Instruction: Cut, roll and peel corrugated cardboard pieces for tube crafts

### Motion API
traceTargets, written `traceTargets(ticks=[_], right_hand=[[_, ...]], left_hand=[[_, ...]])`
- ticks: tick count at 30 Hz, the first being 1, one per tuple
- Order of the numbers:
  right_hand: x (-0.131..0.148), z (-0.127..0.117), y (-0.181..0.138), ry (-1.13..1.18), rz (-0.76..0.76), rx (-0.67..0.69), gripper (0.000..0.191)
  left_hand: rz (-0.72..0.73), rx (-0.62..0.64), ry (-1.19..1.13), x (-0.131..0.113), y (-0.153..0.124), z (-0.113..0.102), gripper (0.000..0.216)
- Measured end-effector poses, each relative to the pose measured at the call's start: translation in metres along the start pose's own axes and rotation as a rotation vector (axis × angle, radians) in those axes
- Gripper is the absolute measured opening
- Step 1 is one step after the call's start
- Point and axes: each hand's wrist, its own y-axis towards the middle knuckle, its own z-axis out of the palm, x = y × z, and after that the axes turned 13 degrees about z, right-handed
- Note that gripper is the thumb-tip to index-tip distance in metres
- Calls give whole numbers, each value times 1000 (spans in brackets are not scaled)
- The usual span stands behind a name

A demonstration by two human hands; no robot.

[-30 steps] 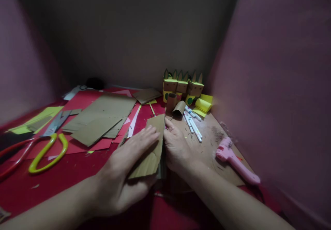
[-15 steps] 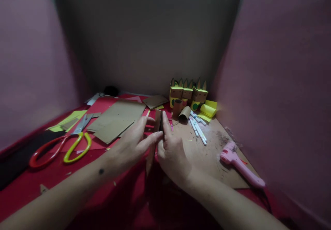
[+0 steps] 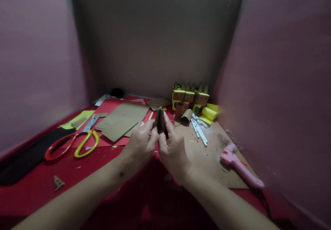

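Note:
Between my two hands a brown piece of cardboard (image 3: 161,120) stands on edge, seen nearly end-on, and it looks folded. My left hand (image 3: 142,138) grips its left side, thumb toward me. From the right, my right hand (image 3: 174,149) presses against it with the fingers stretched along its side. The palms and fingers hide most of the lower part. Just beyond stand a brown cardboard tube (image 3: 179,111) and a curved cardboard piece (image 3: 186,117) lying on its side.
At left lie scissors (image 3: 86,130) with red and yellow handles, flat cardboard sheets (image 3: 129,114) and red paper (image 3: 108,105). At right are white markers (image 3: 199,133), rolled yellow paper (image 3: 209,113) and a pink glue gun (image 3: 240,168) on a board. Several cardboard figures (image 3: 190,96) stand behind.
The cardboard has turned from a long piece slanting down toward me to a shorter, end-on shape. My left fingers have closed onto it. The view has tilted up slightly.

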Motion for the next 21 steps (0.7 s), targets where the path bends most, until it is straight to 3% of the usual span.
traceTargets(ticks=[3,7,13,16,21], right_hand=[[6,-3,6,61,21,-6,48],[18,-9,18,39,80,-37,15],[24,-12,28,272,115,-27,10],[25,-10,26,368,162,-47,12],[29,-8,24,464,188,1,7]], left_hand=[[73,28,71,4,0,-1,22],[326,66,298,10,-2,3,27],[508,-25,466,10,-4,7,31],[500,-88,472,9,-4,6,33],[433,-90,381,9,-4,6,34]])
